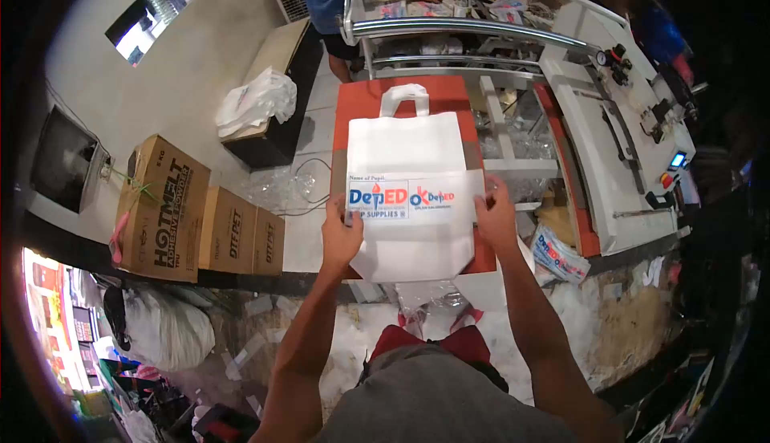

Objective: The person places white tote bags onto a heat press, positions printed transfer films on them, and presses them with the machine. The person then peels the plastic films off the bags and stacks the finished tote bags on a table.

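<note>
A white cloth bag lies flat on the red platen, its handle toward the back. Across the middle of the bag is a printed sheet with red and blue lettering. My left hand pinches the sheet's left edge, thumb on top. At the opposite edge, my right hand holds the sheet between thumb and fingers. The sheet's right end reaches past the side of the bag.
The press machine stands at the right, with printed bags beside its front. Cardboard boxes are at the left, and white plastic bags lie on a bench. Another person works at the back.
</note>
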`<state>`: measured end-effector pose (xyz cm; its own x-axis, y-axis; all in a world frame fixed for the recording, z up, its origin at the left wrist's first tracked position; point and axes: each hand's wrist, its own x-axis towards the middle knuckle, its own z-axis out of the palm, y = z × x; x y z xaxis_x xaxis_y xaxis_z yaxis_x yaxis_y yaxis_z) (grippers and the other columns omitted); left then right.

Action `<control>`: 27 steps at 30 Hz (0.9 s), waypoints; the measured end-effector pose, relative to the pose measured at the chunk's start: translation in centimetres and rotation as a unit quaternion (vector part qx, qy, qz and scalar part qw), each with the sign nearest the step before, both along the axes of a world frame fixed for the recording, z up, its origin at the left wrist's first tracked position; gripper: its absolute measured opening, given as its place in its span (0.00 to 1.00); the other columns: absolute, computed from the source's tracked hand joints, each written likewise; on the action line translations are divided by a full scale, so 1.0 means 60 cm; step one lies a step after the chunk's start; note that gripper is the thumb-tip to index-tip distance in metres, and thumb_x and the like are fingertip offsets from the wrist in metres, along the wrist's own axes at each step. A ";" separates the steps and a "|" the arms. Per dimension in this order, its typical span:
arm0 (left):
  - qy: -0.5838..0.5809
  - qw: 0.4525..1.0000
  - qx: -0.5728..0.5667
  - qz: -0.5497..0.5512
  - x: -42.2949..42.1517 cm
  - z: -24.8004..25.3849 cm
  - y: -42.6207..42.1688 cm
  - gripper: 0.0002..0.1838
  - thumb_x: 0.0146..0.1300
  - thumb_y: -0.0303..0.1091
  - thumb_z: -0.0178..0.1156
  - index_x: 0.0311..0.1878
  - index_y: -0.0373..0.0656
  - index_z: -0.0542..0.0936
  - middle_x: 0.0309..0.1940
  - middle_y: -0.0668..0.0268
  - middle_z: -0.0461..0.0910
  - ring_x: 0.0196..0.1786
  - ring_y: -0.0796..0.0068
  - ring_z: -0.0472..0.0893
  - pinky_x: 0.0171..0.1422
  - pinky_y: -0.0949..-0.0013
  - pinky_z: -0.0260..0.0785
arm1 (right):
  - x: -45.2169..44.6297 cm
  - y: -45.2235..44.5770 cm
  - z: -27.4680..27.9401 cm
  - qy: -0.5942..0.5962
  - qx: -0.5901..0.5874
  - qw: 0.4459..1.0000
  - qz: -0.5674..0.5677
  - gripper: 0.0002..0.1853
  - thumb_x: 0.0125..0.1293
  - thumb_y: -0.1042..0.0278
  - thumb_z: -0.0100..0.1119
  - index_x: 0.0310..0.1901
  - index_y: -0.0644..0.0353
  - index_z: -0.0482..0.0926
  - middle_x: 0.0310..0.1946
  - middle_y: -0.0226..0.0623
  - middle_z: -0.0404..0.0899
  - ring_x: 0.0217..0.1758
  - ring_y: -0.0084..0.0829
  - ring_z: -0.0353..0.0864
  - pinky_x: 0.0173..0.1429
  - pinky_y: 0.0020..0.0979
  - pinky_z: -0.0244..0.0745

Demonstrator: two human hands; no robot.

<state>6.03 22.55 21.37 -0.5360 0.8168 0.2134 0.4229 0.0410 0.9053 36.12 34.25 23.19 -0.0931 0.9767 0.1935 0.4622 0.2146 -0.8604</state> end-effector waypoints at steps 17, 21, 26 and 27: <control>0.208 0.968 -0.139 -0.011 -0.012 -0.025 0.055 0.20 0.60 0.42 0.64 0.54 0.47 0.81 0.37 0.60 0.82 0.47 0.56 0.78 0.55 0.52 0.65 | -0.094 -0.047 -0.015 -0.293 0.209 0.922 0.143 0.24 0.61 0.61 0.61 0.58 0.62 0.74 0.65 0.49 0.66 0.72 0.53 0.59 0.73 0.55 0.55; 0.286 0.957 -0.052 -0.002 -0.017 -0.020 0.044 0.19 0.60 0.38 0.62 0.55 0.47 0.80 0.48 0.59 0.79 0.53 0.56 0.75 0.58 0.52 0.65 | -0.093 -0.051 -0.053 -0.343 0.155 0.917 0.130 0.28 0.66 0.56 0.55 0.64 0.63 0.70 0.70 0.48 0.61 0.76 0.52 0.54 0.76 0.57 0.48; 0.351 0.935 -0.005 -0.046 -0.007 -0.019 0.003 0.21 0.59 0.35 0.61 0.56 0.45 0.79 0.56 0.60 0.75 0.57 0.56 0.73 0.61 0.51 0.64 | -0.092 -0.050 -0.061 -0.357 0.135 0.916 0.127 0.29 0.69 0.54 0.50 0.67 0.63 0.68 0.72 0.47 0.59 0.77 0.52 0.52 0.77 0.57 0.46; 0.357 0.931 -0.025 -0.068 -0.007 -0.025 -0.002 0.21 0.58 0.35 0.61 0.56 0.44 0.79 0.57 0.60 0.74 0.59 0.56 0.72 0.62 0.50 0.64 | -0.092 -0.049 -0.057 -0.362 0.131 0.914 0.129 0.30 0.69 0.54 0.50 0.67 0.63 0.68 0.73 0.47 0.58 0.77 0.52 0.51 0.77 0.57 0.46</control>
<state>5.61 22.41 19.87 -0.1632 0.8856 0.4349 0.9203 -0.0222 0.3906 30.63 31.30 19.77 -0.5098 0.8334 0.2133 0.7955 0.5511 -0.2520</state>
